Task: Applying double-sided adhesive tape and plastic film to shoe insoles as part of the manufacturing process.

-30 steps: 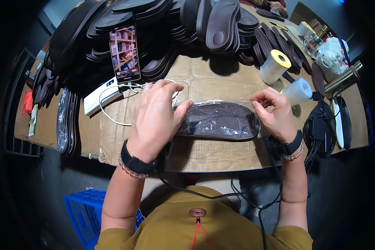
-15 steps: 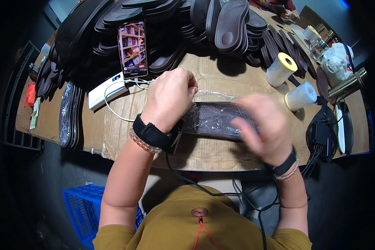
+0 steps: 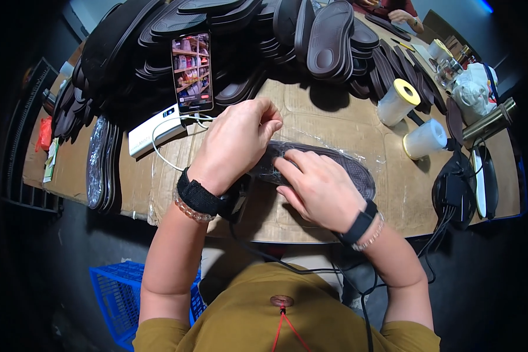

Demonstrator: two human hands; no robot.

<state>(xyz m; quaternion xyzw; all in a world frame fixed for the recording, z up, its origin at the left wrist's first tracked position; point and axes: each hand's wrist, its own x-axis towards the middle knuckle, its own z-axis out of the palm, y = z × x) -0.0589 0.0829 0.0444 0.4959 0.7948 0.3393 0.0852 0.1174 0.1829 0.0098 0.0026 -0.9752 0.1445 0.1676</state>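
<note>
A dark brown shoe sole [image 3: 358,172] lies on the cardboard-covered table in front of me, with clear plastic film [image 3: 320,139] over and around it. My right hand [image 3: 322,185] rests on the sole's left half, fingers spread and palm down. Just left of it, my left hand [image 3: 234,141] is raised over the sole's left end with thumb and fingers pinched together. Whatever the left fingers pinch is too small or hidden to name. The sole's left end is partly covered by both hands.
Stacked dark soles [image 3: 328,41] pile up at the back. A phone [image 3: 192,73] leans there beside a white power bank [image 3: 155,132] with a cable. Film rolls [image 3: 423,138] stand at right, near a black pouch [image 3: 452,185]. Film-wrapped soles [image 3: 102,164] lie left; a blue crate [image 3: 120,299] sits below.
My right hand has swung left and come down onto the sole. The sole's right end now lies uncovered by my hand. My left hand stays pinched, nearly in place.
</note>
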